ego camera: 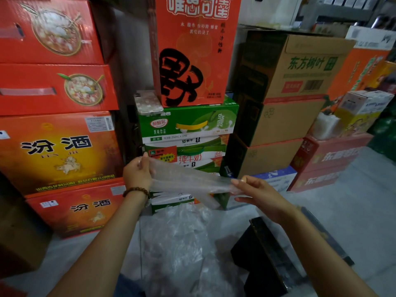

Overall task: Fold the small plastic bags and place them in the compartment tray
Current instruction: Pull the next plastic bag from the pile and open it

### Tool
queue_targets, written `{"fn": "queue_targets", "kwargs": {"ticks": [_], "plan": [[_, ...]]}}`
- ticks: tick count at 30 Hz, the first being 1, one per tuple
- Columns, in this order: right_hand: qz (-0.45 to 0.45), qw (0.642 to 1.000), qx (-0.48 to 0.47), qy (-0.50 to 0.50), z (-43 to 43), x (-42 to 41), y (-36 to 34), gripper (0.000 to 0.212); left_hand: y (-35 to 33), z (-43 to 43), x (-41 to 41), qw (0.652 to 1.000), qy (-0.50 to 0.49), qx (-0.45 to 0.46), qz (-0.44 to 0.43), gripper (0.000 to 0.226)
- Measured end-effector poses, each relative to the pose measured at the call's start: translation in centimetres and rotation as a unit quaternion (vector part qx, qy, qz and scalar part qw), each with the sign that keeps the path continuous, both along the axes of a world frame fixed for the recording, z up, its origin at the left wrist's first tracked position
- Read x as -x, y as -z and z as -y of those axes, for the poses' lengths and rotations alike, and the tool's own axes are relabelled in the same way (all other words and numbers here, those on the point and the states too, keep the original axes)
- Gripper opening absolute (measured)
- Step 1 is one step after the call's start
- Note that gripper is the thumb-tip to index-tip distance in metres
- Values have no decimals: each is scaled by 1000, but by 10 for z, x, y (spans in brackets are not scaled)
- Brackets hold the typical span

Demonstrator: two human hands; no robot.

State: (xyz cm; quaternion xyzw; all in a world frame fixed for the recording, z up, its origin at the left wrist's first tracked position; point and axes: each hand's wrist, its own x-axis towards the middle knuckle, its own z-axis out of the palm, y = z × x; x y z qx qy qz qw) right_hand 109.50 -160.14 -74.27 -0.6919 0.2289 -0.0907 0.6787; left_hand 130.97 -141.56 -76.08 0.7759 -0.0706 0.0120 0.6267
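A clear small plastic bag is stretched in the air between both hands at the middle of the view. My left hand, with a bead bracelet at the wrist, pinches its left end. My right hand pinches its right end, a little lower. Below them a crumpled heap of clear plastic bags lies on the floor. To the right of the heap sits a black compartment tray, partly hidden behind my right forearm; I cannot see what is inside it.
Stacked cartons wall in the space: red and orange boxes on the left, green milk boxes straight ahead with a phone on top, brown cartons on the right. Grey floor shows at the right.
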Motion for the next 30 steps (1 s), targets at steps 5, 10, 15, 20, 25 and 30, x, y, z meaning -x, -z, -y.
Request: {"fn": "queue_targets", "kwargs": {"ticks": [5,10,15,20,25,30], "plan": [[14,1000,2,-3,2,1,1,26,1,1,-1,1000,-2,-1,14,40],[-12,1000,19,-11,10,6,2,28,-1,3,2,999,35,15,18,36],[-43,993,106,35,9,4,1,65,-13,7,22,978,208,-17,-8,26],[-26,997,66,-28,-10,-7,-1,67,-32,11,52,872,474,-68,-99,25],[31,995,-59,-76,-16,-17,4,56,-37,10,57,813,539,-17,-219,33],[83,991,-102,-6,-15,-20,-1,30,-29,11,42,850,430,106,-285,38]]}}
